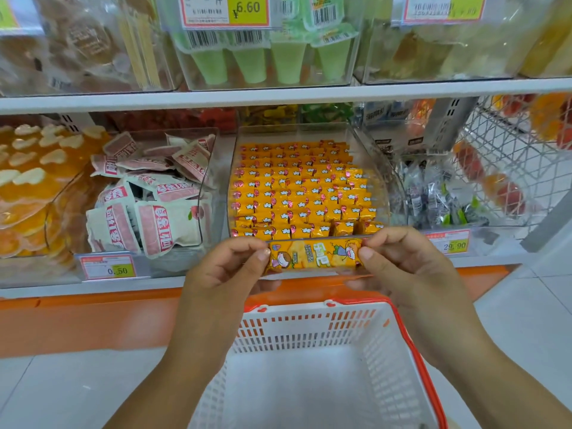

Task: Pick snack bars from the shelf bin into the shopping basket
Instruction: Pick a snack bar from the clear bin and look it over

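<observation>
Pinching snack bar (312, 255) ends w/ L hand (223, 270), R hand (402, 264); basket (309, 329) below, bin (388, 193) behind.

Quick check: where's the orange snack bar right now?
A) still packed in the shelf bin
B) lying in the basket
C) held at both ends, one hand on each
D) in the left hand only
C: the left hand and the right hand each pinch one end of the snack bar, held level in front of the shelf, not yet in the shopping basket.
</observation>
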The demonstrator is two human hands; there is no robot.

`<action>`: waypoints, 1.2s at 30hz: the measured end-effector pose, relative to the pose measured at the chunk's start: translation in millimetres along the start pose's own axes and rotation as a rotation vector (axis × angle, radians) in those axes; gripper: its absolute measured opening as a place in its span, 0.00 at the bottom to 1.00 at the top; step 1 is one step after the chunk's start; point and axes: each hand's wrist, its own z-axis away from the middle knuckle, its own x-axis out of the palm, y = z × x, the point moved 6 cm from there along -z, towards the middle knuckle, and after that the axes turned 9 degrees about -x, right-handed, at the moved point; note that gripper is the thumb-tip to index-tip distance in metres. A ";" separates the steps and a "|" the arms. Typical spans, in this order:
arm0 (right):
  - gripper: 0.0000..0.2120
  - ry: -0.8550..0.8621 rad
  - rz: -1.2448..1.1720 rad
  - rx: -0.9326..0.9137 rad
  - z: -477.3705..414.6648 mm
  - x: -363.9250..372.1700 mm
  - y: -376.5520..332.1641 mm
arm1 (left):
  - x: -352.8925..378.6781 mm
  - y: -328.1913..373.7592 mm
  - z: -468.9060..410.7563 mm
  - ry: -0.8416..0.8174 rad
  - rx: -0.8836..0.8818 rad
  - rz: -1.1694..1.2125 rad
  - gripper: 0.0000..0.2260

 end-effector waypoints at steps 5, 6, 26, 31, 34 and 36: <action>0.24 -0.063 -0.017 0.031 -2.4 -1.4 8.2 | -0.6 0.1 0.4 -0.059 -0.022 0.031 0.12; 0.27 -0.084 -0.034 0.042 -2.7 -0.8 10.7 | -1.4 0.5 0.1 -0.072 -0.018 0.030 0.14; 0.10 -0.120 -0.357 0.286 -4.2 4.8 17.7 | -6.0 -5.0 -7.4 -0.164 -0.086 0.072 0.11; 0.08 -0.120 -0.284 0.238 -5.1 3.8 14.5 | -5.6 -2.3 -5.5 -0.152 -0.061 0.027 0.09; 0.08 -0.128 -0.190 0.173 -4.9 4.8 13.2 | -8.1 -4.8 -6.4 -0.101 -0.075 -0.003 0.05; 0.18 -0.147 -0.147 0.149 -3.9 7.2 14.0 | -7.8 -6.5 -7.2 -0.081 -0.068 -0.030 0.05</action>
